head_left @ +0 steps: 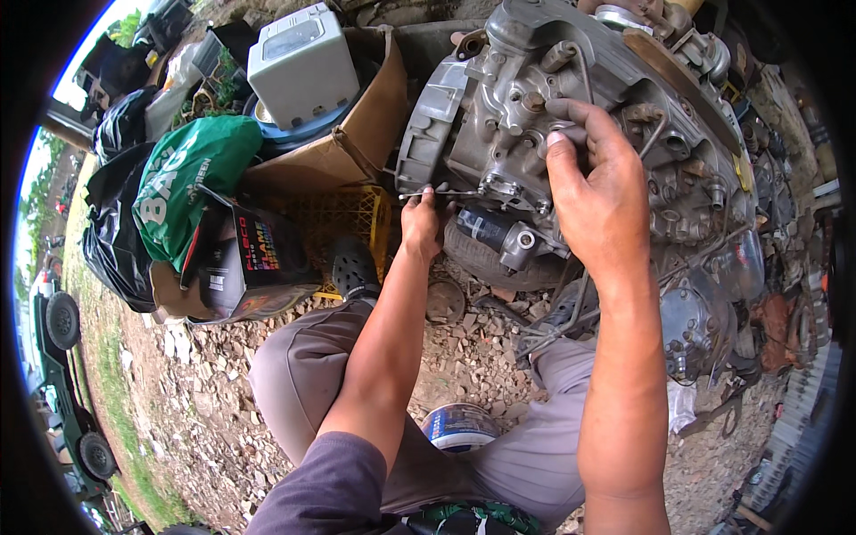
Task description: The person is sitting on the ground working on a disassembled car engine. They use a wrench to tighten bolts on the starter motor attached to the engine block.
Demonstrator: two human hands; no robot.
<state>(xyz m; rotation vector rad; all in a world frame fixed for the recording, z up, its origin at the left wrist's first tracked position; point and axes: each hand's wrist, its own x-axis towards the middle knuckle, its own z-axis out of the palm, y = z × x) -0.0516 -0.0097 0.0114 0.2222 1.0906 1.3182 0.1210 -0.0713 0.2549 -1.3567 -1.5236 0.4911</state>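
Note:
A large grey metal engine or gearbox housing (526,53) fills the upper middle, studded with bolts, pipes and fittings. My left hand (424,223) is closed on a slim metal wrench (459,193), whose right end reaches a small bolted flange (502,189) low on the housing. Raised in front of the housing, my right hand (599,183) has its fingers curled in toward the thumb, close to a round fitting. Whatever lies between those fingertips is hidden. Below the flange sits a black cylinder with a metal end (517,245).
To the left stand a cardboard box (357,143) with a grey plastic case (301,67), a green bag (201,160), a yellow crate (379,223) and a dark printed box (259,259). A small tub (459,428) rests between my legs. Metal parts (695,325) lie right on stony ground.

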